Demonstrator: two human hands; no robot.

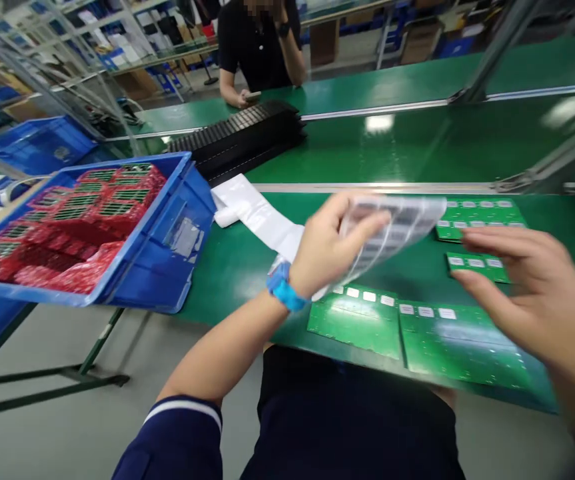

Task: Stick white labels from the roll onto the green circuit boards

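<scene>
My left hand [334, 240] is closed on a sheet of labels [402, 223], thumb on top, held above the bench and curling to the right. My right hand [537, 287] is raised with fingers and thumb apart and holds nothing that I can see; it is slightly blurred. Below the sheet lie two green circuit boards side by side, the left board [357, 327] and the right board [467, 347], with white labels along their far edges. Behind my right hand are more labelled boards [484, 213], partly hidden by it.
A strip of white backing paper [267, 217] trails across the green bench to the left. A blue crate [167, 247] holds boards in red bubble wrap [92, 267]. Beyond it stands a black slotted rack [252, 137]. Across the bench sits a person [260, 53] holding a phone.
</scene>
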